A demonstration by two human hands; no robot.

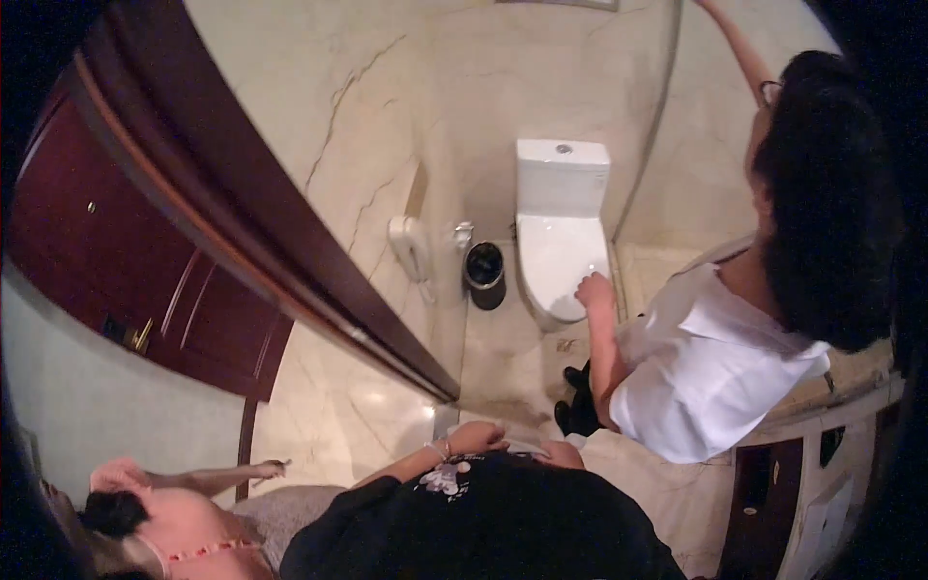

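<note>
My left hand (478, 437), with a bracelet at its wrist, is held in front of my black shirt (464, 512), its fingers curled in. Beside it, my right hand (563, 454) is partly hidden by my body. A small pale flat piece (522, 448) shows between the two hands; its kind is too unclear to name. Beyond them stands a white toilet (561, 261) with its lid down. At the right a person in a white shirt (706, 367) holds one hand (594, 292) near the lid, the other arm raised toward the wall.
A black bin (485, 275) with a dark liner stands left of the toilet. A white telephone (411, 253) hangs on the marble wall. A dark wooden door frame (290, 203) and door (116, 222) are at left. Lower left, a person in pink (198, 522) holds something thin.
</note>
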